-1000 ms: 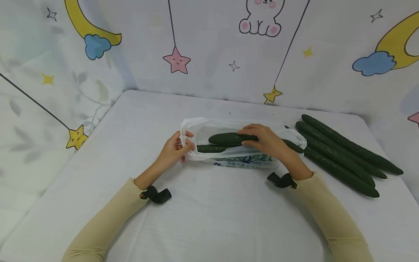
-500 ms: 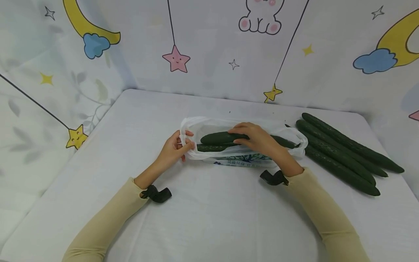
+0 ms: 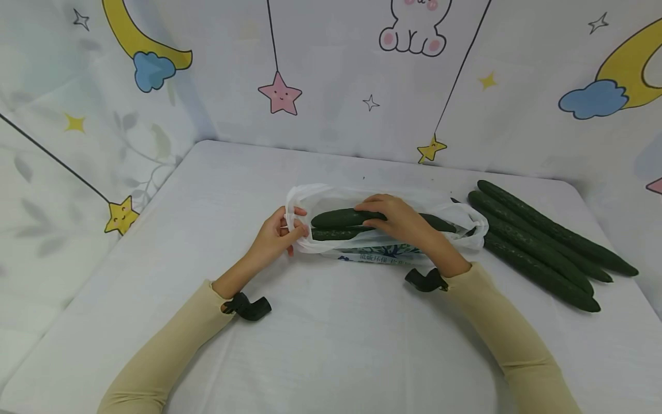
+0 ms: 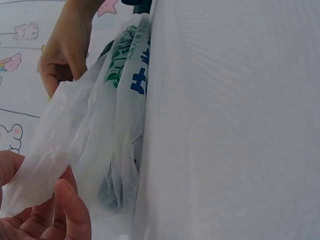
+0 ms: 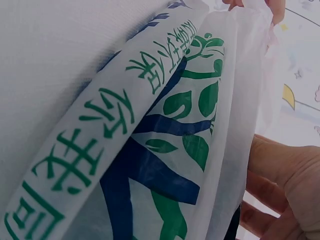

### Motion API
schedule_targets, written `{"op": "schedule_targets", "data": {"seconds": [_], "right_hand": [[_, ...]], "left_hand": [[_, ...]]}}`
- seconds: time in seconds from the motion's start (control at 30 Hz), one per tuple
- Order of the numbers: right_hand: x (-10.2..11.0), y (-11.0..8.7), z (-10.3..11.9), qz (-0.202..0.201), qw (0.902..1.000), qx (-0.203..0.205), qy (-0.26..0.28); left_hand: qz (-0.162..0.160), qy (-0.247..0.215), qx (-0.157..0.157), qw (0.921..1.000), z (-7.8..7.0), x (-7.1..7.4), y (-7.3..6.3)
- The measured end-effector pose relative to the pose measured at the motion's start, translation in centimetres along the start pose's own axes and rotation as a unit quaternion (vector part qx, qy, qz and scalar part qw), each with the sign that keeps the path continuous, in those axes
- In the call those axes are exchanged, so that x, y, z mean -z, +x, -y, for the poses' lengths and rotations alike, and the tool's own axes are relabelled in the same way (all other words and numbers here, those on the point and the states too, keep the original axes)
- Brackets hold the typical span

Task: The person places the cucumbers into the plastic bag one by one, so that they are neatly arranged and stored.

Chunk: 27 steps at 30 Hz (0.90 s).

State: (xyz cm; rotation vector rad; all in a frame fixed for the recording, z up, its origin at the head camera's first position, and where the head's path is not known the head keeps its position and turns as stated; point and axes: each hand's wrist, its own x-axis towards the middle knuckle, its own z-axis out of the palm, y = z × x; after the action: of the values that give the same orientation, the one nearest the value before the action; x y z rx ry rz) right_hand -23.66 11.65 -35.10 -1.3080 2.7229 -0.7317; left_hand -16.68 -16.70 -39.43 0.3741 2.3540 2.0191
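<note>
A white plastic bag (image 3: 372,198) with green and blue print lies on its side mid-table, its mouth open upward. My left hand (image 3: 279,231) pinches the bag's left rim between thumb and fingers; the left wrist view shows the thin plastic (image 4: 45,165) in that grip. My right hand (image 3: 398,217) grips a dark green cucumber (image 3: 336,218) from above, inside the bag's mouth. Another cucumber (image 3: 331,234) lies in the bag alongside it, nearer me. In the right wrist view the printed bag wall (image 5: 170,110) hides the cucumbers almost wholly, and my right hand (image 5: 280,185) is at the right.
Several long cucumbers (image 3: 543,247) lie side by side at the right of the white table (image 3: 310,345), their near-left ends close to the bag. A cloth backdrop (image 3: 331,75) with cartoon moons and stars hangs behind the table. Black wrist mounts (image 3: 250,307) sit on both wrists.
My right hand has moved left with the cucumber, bringing it further along inside the bag towards the left rim. The left hand keeps its pinch on the rim and has barely moved.
</note>
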Motion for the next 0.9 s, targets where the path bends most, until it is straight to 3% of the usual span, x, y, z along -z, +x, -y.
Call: {"op": "schedule_targets", "data": {"seconds": [0.4,0.9], "right_hand": [[-0.46,0.50,-0.23,0.020,0.9996,-0.017,-0.013],[-0.79,0.60,-0.78,0.018,0.9993,-0.024,0.021]], "left_hand": [[0.000,0.003,-0.002,1.0000,0.01,-0.03,-0.03],[-0.001,-0.001,0.004,1.0000,0.15,-0.19,0.08]]}}
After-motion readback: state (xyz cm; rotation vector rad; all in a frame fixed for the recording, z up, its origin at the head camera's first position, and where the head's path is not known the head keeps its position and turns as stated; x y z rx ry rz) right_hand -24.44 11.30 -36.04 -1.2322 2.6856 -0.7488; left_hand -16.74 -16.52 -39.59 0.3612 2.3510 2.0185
